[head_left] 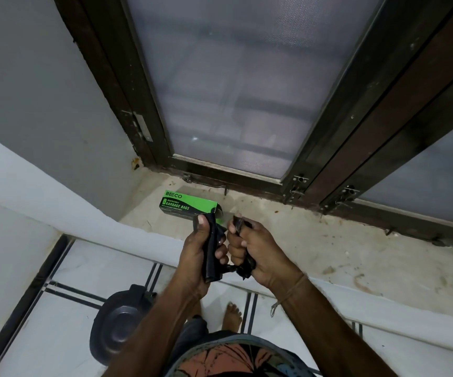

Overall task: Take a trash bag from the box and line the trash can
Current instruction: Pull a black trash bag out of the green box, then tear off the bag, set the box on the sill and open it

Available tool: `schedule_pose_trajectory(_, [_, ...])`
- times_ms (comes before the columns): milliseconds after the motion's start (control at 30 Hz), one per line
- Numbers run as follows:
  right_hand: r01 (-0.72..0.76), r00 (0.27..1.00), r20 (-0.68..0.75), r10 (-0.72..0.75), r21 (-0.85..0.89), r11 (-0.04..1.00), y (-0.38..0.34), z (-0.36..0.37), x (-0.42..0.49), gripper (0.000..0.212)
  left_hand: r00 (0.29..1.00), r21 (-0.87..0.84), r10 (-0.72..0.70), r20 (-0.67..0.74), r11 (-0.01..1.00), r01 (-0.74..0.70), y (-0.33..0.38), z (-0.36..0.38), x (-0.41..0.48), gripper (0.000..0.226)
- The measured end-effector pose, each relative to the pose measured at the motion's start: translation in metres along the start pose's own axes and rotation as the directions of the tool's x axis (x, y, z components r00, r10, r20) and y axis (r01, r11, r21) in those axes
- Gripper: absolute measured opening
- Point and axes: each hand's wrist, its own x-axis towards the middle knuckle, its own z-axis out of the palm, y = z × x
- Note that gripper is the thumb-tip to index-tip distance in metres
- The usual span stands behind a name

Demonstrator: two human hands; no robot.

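A green and black garbage bag box (185,204) lies on the stone window sill (328,248), its right end open toward my hands. A black trash bag (213,257), still folded into a narrow strip, runs between both fists just in front of the box. My left hand (200,254) grips the longer folded part upright. My right hand (255,251) is closed on the crumpled other end. The black trash can (116,327) with its round lid stands on the floor below, left of my left forearm.
A dark wooden window frame (337,148) with mesh screens rises behind the sill. A grey wall (37,85) closes the left side. My bare foot (232,317) stands on the white tiled floor (64,322) with black stripes.
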Motion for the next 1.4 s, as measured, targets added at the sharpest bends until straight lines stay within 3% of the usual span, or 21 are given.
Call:
schedule_pose_trajectory(133, [-0.061,0.995,-0.08,0.056,-0.069,0.996,0.003,-0.028,0.002,0.041,0.987,0.091,0.122,-0.103,0.989,-0.113,0.019,-0.023,0.007,0.051])
schedule_pose_trajectory(267, [-0.043,0.994,-0.1,0.034,-0.089,0.995,0.007,-0.031,0.003,0.045,0.993,0.067,0.079,-0.087,0.995,-0.073,0.02,-0.018,0.007,0.054])
schedule_pose_trajectory(367, [-0.029,0.996,-0.086,0.004,-0.292,0.956,0.005,-0.022,0.003,0.066,1.0,-0.052,0.003,-0.019,0.999,-0.004,0.018,-0.008,0.005,0.058])
schedule_pose_trajectory(433, [-0.004,0.994,-0.104,-0.041,-0.396,0.918,0.006,-0.021,0.001,0.068,1.0,-0.138,0.017,-0.007,0.99,-0.018,0.022,-0.008,0.003,0.051])
schedule_pose_trajectory(533, [0.028,1.0,0.005,-0.028,-0.324,0.946,0.014,-0.02,-0.001,0.061,0.994,-0.071,0.113,-0.004,0.991,-0.113,0.022,-0.01,0.006,0.045])
schedule_pose_trajectory(600, [0.036,0.997,0.073,-0.019,-0.239,0.97,0.019,-0.018,0.0,0.055,0.983,0.017,0.182,-0.007,0.983,-0.182,0.021,-0.011,0.008,0.056])
schedule_pose_trajectory(733, [0.104,0.994,0.001,-0.105,-0.125,0.987,0.021,-0.018,0.003,0.04,0.97,-0.01,0.241,-0.025,0.97,-0.242,0.02,-0.019,0.014,0.074])
schedule_pose_trajectory(833, [0.185,0.983,0.001,-0.186,-0.137,0.973,0.019,-0.014,0.003,0.028,0.959,0.074,0.278,-0.051,0.959,-0.273,0.021,-0.02,0.017,0.066])
schedule_pose_trajectory(967, [0.277,0.957,-0.066,-0.284,-0.091,0.956,0.017,-0.012,0.01,0.021,0.935,0.336,0.353,-0.033,0.885,-0.322,0.023,-0.017,0.018,0.043])
schedule_pose_trajectory(1033, [0.307,0.942,-0.124,-0.312,-0.063,0.95,0.014,-0.017,0.014,0.021,0.897,0.523,0.441,-0.005,0.766,-0.374,0.032,-0.018,0.022,0.034])
schedule_pose_trajectory(1067, [0.321,0.933,-0.155,-0.325,-0.053,0.946,0.013,-0.02,0.015,0.022,0.855,0.652,0.519,0.02,0.641,-0.405,0.039,-0.024,0.027,0.036])
schedule_pose_trajectory(1133, [0.357,0.909,-0.211,-0.358,-0.044,0.933,0.01,-0.029,0.017,0.024,0.763,0.901,0.628,0.151,0.231,-0.368,0.052,-0.044,0.044,0.057])
schedule_pose_trajectory(1200, [0.381,0.89,-0.252,-0.38,-0.047,0.923,0.007,-0.036,0.019,0.025,0.767,0.937,0.539,0.347,-0.177,-0.3,0.06,-0.065,0.064,0.081])
schedule_pose_trajectory(1233, [0.386,0.882,-0.27,-0.386,-0.056,0.921,0.007,-0.039,0.02,0.023,0.793,0.899,0.444,0.417,-0.33,-0.288,0.06,-0.072,0.072,0.088])
schedule_pose_trajectory(1300, [0.387,0.865,-0.312,-0.393,-0.082,0.918,0.008,-0.041,0.021,0.018,0.833,0.797,0.256,0.491,-0.517,-0.311,0.058,-0.077,0.084,0.095])
schedule_pose_trajectory(1400, [0.38,0.841,-0.364,-0.399,-0.126,0.916,0.014,-0.038,0.021,0.019,0.796,0.741,0.23,0.56,-0.569,-0.357,0.058,-0.075,0.094,0.076])
